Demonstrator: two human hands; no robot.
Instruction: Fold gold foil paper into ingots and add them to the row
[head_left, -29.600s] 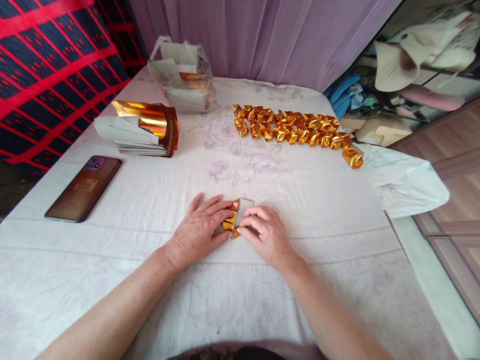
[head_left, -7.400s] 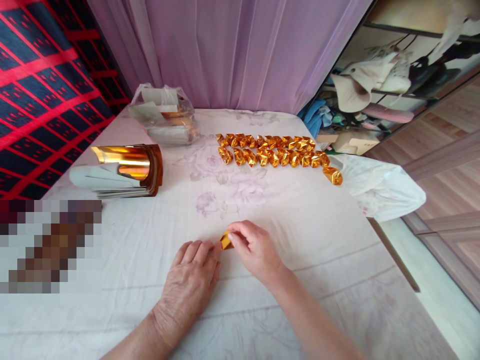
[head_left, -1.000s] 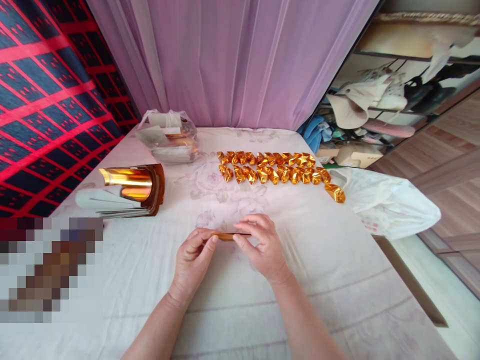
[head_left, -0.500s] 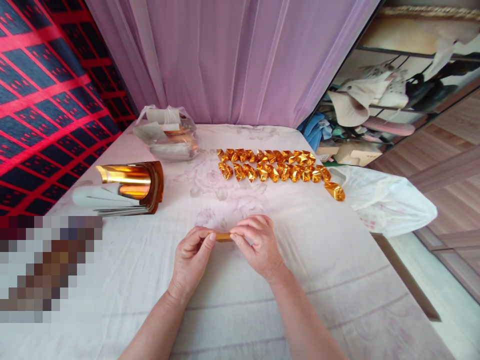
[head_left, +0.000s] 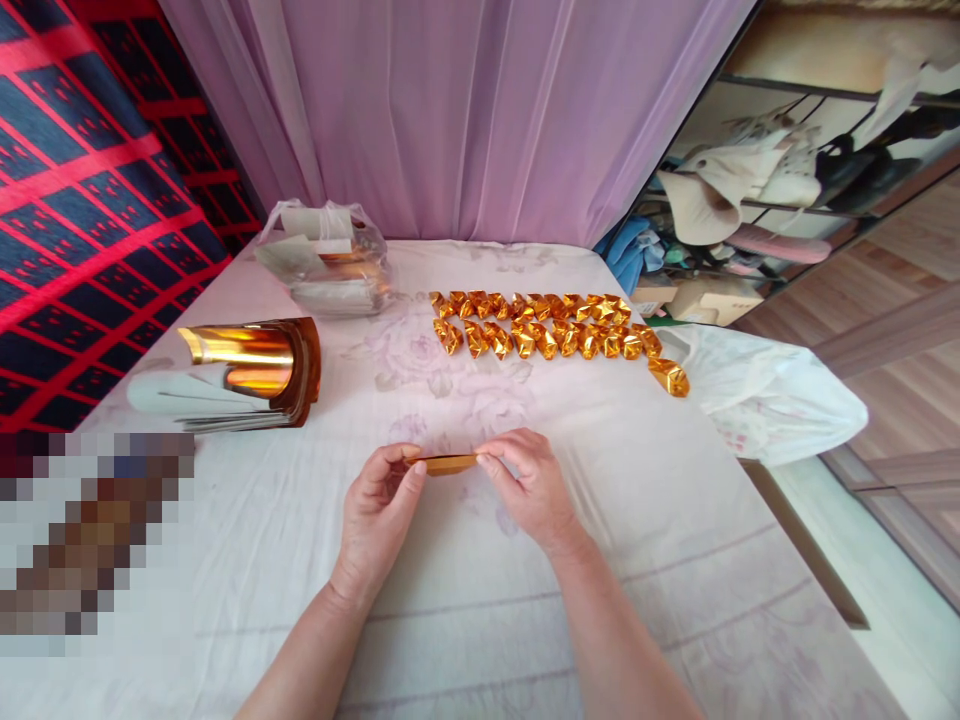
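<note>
— Head view: what do we hold?
— Our left hand (head_left: 379,500) and right hand (head_left: 534,485) each pinch one end of a folded gold strip (head_left: 444,463), lifted just above the tablecloth (head_left: 675,560).
— And beyond?
— Folded gold pieces (head_left: 551,332) in rows.

Glossy gold foil paper forms the folded strip (head_left: 444,464), the rows of folded pieces (head_left: 547,325) and the curled sheets (head_left: 255,360), all on a matt, creased cotton tablecloth (head_left: 615,520).
</note>
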